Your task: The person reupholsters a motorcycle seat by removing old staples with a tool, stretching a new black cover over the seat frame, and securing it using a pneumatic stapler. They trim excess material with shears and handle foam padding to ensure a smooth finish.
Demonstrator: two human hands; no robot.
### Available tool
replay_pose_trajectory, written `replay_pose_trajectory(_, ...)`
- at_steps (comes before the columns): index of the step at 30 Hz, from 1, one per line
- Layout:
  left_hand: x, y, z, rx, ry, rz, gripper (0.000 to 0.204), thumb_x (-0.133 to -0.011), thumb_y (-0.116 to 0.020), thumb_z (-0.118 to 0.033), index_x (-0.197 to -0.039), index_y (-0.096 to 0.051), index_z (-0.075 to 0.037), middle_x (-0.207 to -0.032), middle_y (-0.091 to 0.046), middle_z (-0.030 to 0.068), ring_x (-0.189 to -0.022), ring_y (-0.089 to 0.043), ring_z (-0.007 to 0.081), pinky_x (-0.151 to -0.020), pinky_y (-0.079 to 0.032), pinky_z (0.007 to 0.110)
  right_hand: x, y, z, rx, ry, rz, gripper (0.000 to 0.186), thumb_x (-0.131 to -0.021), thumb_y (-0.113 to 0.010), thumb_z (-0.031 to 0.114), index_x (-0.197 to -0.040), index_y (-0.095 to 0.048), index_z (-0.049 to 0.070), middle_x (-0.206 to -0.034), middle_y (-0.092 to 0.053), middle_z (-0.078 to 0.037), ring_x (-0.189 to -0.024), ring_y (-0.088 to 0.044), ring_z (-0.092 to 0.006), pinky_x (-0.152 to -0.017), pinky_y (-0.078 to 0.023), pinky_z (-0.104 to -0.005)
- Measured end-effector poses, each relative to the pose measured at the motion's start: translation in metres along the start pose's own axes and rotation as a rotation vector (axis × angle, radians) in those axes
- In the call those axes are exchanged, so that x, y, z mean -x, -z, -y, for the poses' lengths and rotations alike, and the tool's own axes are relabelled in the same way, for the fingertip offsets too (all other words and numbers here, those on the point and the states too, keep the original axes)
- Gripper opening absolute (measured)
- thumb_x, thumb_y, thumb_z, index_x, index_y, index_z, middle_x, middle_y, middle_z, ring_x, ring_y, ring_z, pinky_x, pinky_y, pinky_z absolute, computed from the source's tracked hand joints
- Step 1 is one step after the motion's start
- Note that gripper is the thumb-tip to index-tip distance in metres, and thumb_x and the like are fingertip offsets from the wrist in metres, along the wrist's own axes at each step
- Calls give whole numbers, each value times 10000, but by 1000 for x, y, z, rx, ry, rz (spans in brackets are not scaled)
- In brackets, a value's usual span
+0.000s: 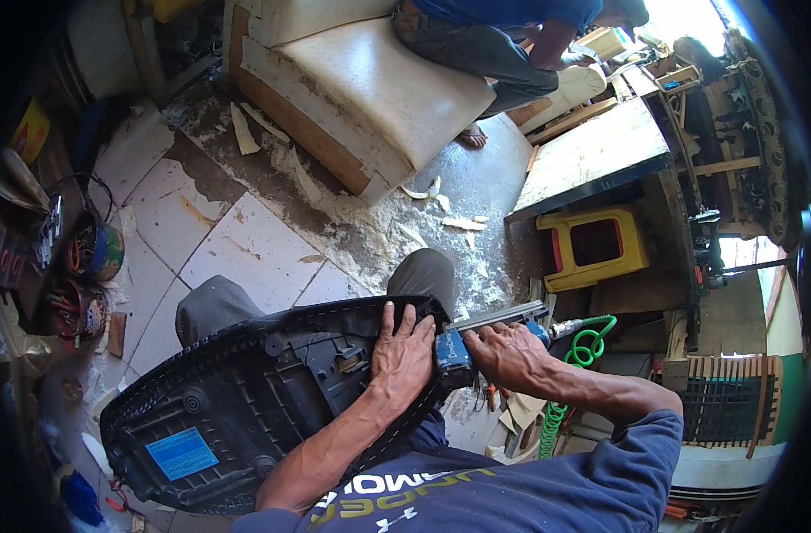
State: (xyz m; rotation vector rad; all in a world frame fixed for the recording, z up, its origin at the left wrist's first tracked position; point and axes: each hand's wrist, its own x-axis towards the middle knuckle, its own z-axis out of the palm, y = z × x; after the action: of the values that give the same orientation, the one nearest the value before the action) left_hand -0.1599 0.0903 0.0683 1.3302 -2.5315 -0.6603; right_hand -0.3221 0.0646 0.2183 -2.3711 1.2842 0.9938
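Observation:
A black motorcycle seat [272, 391] rests upside down across my lap, its ribbed plastic base facing up, with a blue label on it. Black cover material with a stitched edge wraps the seat's rim. My left hand [401, 355] grips the seat near its right end, fingertips at the far rim; its thumb is hidden. My right hand [512, 355] is wrapped around a blue air staple gun [454, 351] with a silver rail. The gun's head is against or close to the seat's right end; contact cannot be made out. A coiled green air hose [587, 345] runs from the gun.
A worn cream sofa [379, 84] stands ahead; another person [503, 53] sits on it. Scraps and white dust litter the tiled floor [245, 244]. To the right are a yellow stool [636, 249] and a bench [587, 155]. Tool-filled cans [94, 249] stand at left.

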Motion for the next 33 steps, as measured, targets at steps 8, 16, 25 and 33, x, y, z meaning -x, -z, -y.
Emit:
replay_pose_trajectory(8,7,-8,10,115,-78,-93,414,-965,-479,-211,-1311,-664,-79,-1402,-607,25,-1450,-372,305,-1253,-100,539,-14,-1,17,70,-86,39,210,-891,-586,107,-1019,-630,-54,-906,-710,-253,-859,-734,-377,-736,-573,-492)
replay_pose_trajectory(16,5,15,13,145,-123,-99,382,-943,-509,-176,-1253,-701,-62,-1369,-631,56,-1423,-418,330,-1242,-162,554,23,10,17,-63,-48,112,214,-876,-559,101,-1027,-594,-47,-978,-704,-261,-885,-716,-429,-730,-574,-508)
replay_pose_trajectory(25,6,12,11,198,-118,-90,377,-950,-499,-164,-1243,-700,-40,-1368,-630,72,-1422,-416,338,-1244,-158,554,20,0,14,13,-72,-13,304,-918,-542,129,-1161,-561,-53,-1011,-702,-258,-961,-708,-399,-801,-552,-503)
replay_pose_trajectory(33,8,2,11,236,-119,-106,378,-938,-507,-151,-1239,-702,-32,-1363,-632,78,-1426,-413,331,-1247,-165,542,-1,0,22,17,-146,68,237,-907,-567,112,-1055,-612,-67,-963,-711,-259,-907,-722,-391,-769,-570,-475)
